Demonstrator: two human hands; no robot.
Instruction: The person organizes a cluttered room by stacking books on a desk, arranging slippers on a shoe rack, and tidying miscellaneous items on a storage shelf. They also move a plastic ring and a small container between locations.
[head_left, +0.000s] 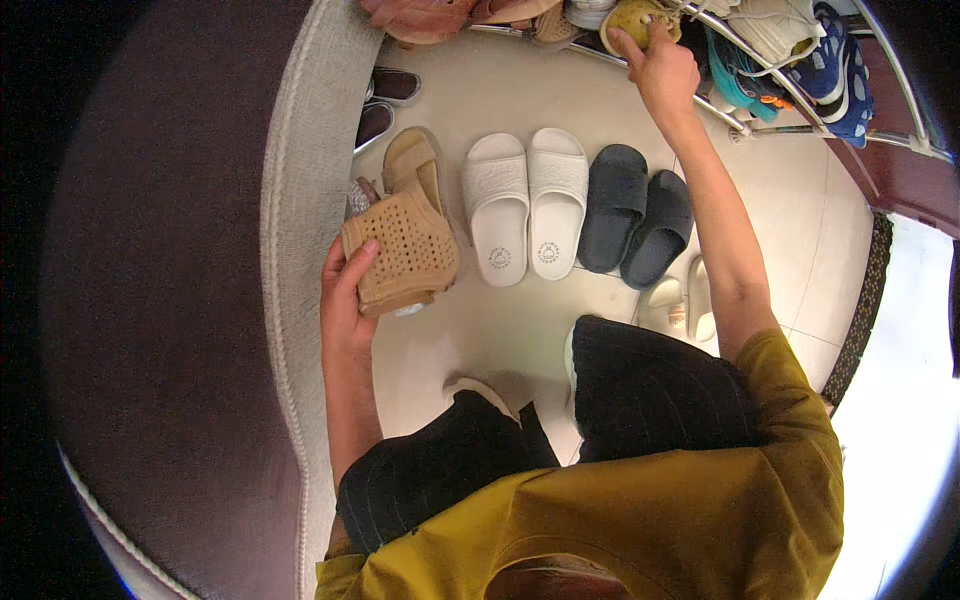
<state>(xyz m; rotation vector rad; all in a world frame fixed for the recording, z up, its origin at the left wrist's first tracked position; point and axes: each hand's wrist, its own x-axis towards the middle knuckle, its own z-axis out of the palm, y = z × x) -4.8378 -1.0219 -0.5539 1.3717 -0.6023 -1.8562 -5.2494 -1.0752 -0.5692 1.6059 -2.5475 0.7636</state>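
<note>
My left hand (349, 281) grips a tan perforated shoe (405, 244) at the left, above the floor; part of it hides a tan sandal (415, 161) behind it. At the top right, my right hand (664, 71) reaches to a metal shoe rack, its fingers on a yellow shoe (630, 24); whether they grip it I cannot tell. Between my arms, a pair of white slides (525, 210) stands on the floor side by side. Just right of them lie dark slides (637, 214), and cream slippers (671, 307) sit partly hidden by my right forearm.
The metal rack's rail (720, 112) holds sneakers, including a blue one (829, 67) and a teal one (739, 79). Dark-lined shoes (394, 86) lie beside the grey fabric edge of a piece of furniture (300, 225). A patterned mat edge (862, 300) runs along the right.
</note>
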